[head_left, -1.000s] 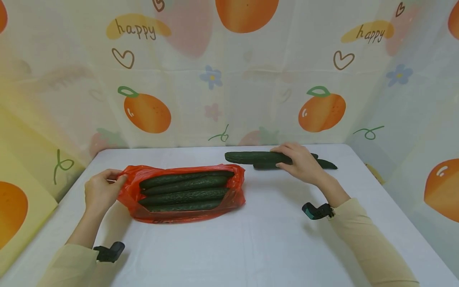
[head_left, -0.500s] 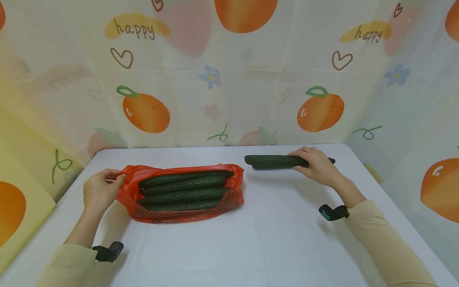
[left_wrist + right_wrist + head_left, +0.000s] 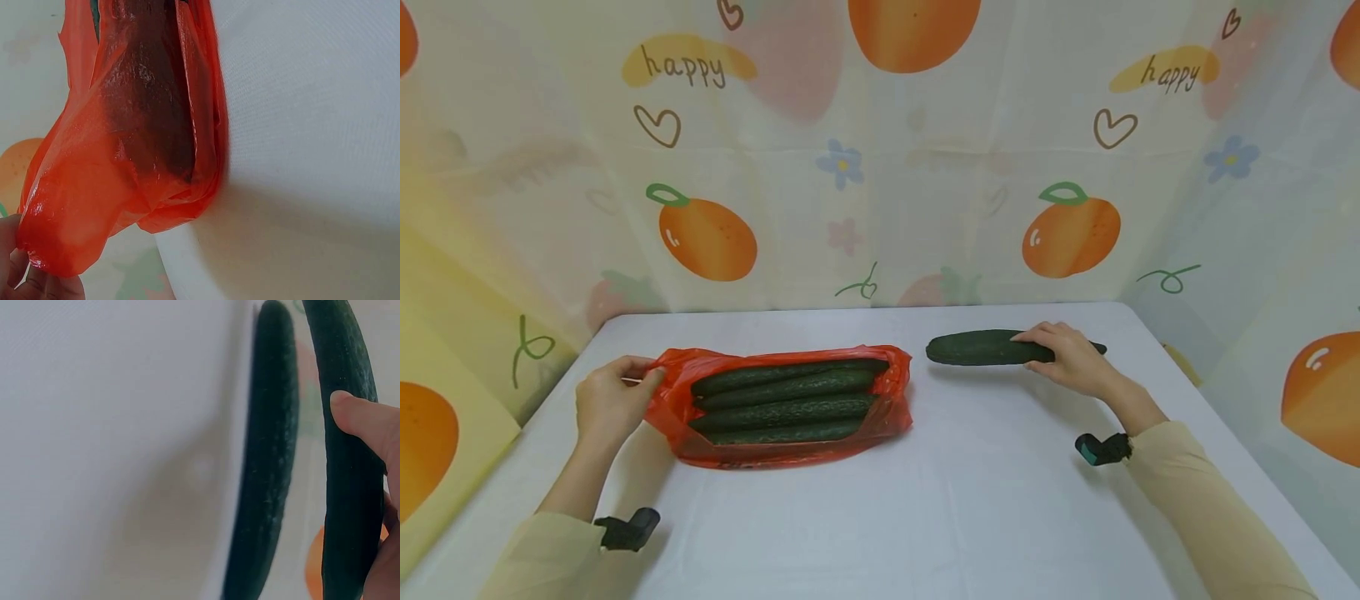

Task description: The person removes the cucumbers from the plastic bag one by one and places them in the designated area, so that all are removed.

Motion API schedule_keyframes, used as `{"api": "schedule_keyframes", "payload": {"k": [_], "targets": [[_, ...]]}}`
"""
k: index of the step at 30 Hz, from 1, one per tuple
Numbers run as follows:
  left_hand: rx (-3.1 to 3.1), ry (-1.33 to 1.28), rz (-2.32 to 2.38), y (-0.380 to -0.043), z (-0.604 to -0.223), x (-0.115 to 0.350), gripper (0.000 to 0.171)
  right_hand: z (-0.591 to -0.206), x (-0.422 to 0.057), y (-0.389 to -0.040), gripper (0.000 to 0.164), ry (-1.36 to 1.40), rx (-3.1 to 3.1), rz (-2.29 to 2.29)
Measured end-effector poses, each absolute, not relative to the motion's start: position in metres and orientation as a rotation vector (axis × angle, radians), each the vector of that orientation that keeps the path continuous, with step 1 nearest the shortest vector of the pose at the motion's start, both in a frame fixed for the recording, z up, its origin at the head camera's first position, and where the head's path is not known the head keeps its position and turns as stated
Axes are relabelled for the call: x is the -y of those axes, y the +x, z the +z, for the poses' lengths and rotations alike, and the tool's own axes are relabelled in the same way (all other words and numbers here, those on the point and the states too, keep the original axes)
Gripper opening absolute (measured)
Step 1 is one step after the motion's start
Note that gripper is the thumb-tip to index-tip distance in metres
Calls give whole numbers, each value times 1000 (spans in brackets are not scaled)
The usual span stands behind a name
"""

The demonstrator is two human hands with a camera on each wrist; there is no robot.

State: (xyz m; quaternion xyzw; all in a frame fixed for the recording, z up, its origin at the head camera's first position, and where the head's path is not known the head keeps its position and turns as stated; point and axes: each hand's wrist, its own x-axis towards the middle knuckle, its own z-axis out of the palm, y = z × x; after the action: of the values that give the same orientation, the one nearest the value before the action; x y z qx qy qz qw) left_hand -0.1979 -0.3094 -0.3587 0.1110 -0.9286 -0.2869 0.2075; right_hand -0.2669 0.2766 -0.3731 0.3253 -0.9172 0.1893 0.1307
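Observation:
At the left, my left hand point(image 3: 612, 402) pinches the gathered end of a red plastic bag point(image 3: 745, 457). Several dark green cucumbers point(image 3: 790, 410) lie side by side in the bag's opening. Toward the back right, my right hand point(image 3: 1071, 360) grips a cucumber point(image 3: 973, 347) level, its thumb on the near side. The right wrist view has a second cucumber point(image 3: 265, 450) lying on the table, apart from the held one; in the head view the held one and the hand mostly hide it.
A white-covered table point(image 3: 880, 533) lies under everything. Behind it hangs a fruit-patterned curtain point(image 3: 925, 225), close to the back edge. The right-hand cucumbers lie a short gap to the right of the bag.
My right hand has carried its cucumber to the right and slightly nearer, so it now covers most of the second cucumber. The left hand and bag look unmoved.

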Motion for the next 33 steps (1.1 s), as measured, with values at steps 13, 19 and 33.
{"api": "schedule_keyframes", "payload": {"k": [13, 19, 33], "targets": [[2587, 313, -795, -197, -358, 308, 25, -391, -279, -274, 38, 946, 2736, 566], [2594, 324, -795, -197, -358, 308, 26, -394, -280, -277, 38, 923, 2771, 539], [2595, 319, -801, -196, -357, 308, 26, -400, -278, -280, 38, 767, 2879, 480]]}}
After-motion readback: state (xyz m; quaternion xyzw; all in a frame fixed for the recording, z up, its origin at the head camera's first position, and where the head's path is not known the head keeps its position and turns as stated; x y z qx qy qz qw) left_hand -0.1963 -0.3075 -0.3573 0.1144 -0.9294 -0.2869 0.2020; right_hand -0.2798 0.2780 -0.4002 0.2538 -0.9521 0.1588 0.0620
